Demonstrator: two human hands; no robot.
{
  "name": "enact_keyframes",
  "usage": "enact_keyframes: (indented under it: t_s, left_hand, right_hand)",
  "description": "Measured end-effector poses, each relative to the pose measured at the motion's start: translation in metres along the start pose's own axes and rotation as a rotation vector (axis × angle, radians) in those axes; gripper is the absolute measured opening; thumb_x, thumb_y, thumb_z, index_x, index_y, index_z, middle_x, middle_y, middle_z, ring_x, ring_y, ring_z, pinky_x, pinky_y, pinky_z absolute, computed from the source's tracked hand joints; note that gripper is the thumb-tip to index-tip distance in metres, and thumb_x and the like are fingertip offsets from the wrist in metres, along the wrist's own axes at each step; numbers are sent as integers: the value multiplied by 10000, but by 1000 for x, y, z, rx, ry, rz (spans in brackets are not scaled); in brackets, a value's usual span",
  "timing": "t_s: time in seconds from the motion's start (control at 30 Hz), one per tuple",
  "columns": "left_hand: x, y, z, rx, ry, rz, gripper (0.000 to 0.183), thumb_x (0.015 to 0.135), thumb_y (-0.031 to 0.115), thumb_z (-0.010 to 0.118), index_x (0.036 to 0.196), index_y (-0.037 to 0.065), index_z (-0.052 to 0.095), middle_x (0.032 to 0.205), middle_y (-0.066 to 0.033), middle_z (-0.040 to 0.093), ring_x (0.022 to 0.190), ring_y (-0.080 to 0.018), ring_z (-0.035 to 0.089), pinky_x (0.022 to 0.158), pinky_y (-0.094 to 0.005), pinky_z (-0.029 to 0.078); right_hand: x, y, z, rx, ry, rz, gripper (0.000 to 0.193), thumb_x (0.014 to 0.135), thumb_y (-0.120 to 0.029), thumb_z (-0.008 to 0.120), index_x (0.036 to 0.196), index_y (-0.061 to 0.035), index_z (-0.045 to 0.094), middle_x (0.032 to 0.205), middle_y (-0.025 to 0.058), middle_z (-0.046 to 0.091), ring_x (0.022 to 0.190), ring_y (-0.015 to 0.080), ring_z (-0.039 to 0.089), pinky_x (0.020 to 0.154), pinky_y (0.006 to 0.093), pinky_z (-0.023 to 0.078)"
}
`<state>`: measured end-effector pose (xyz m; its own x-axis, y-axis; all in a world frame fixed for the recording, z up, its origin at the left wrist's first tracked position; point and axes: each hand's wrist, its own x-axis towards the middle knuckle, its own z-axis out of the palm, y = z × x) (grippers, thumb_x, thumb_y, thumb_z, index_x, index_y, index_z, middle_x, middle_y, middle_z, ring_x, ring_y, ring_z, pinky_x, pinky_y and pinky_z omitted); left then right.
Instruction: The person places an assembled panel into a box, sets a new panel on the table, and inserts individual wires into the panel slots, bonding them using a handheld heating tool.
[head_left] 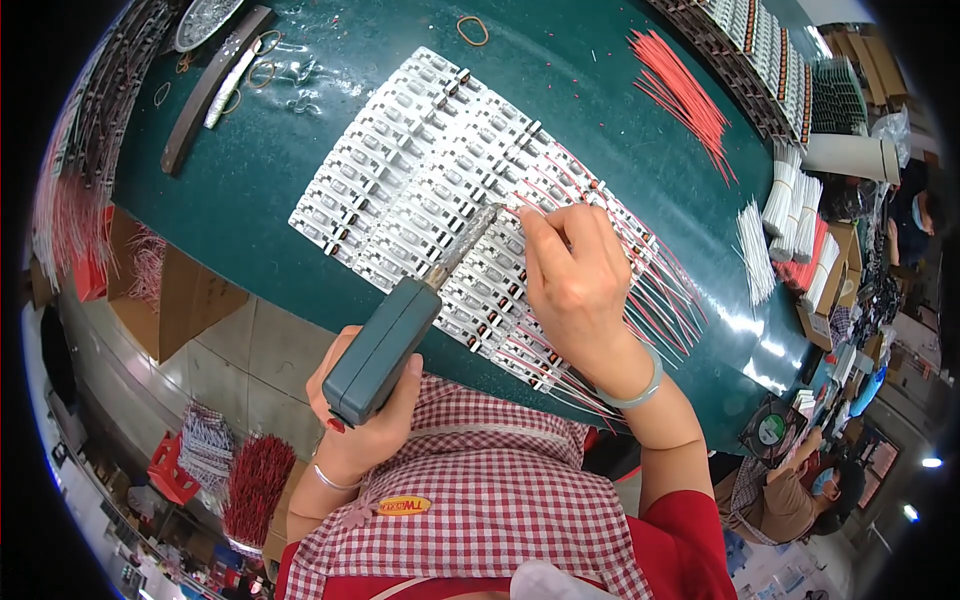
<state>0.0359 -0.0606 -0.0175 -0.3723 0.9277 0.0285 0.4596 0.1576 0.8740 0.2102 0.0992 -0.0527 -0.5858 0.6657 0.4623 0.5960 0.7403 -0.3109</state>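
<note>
My left hand (385,410) is wrapped round the dark green body of a soldering gun (385,345). Its metal tip points away from me and meets a white plastic part near my right fingertips. Several rows of these white plastic parts (400,165) lie side by side on the green table. My right hand (577,265) is closed in a pinch at the end of a thin red wire (512,209); the fingers partly hide it. Red and white wires (660,290) fan out from the right-hand rows, passing under and beside my right wrist.
Loose red wires (685,95) lie at the far right, with white wire bundles (790,205) nearer the edge. A dark curved bar (212,95) and rubber bands (472,31) are at the back. Stacked parts (745,50) stand far right. A small fan (772,428) sits at the right edge.
</note>
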Motion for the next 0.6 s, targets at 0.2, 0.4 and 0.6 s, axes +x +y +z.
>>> enact_keyframes:
  t_s: [0.2,0.4,0.6]
  left_hand:
    - [-10,-6,0,-20,-13,-83,203,777,-20,766,968,-51,707,922,-134,692,700,-213,676,610,-293,531]
    - [-12,-8,0,-372,200,-188,395,784,-100,744,1161,-49,638,1085,-156,678,609,-111,562,488,-228,422]
    - [-10,-8,-1,-467,276,-261,464,779,-116,721,1220,-46,595,1099,-167,673,604,-119,562,487,-226,424]
  right_hand:
    - [-1,2,2,-1,-19,0,298,677,35,659,974,44,685,793,88,496,734,237,531,590,345,451]
    - [1,5,-3,-22,-22,4,292,680,30,663,971,46,681,812,92,518,739,239,534,593,342,458]
    - [13,16,-21,34,-43,59,247,737,22,671,983,27,688,868,104,575,809,263,582,652,369,504]
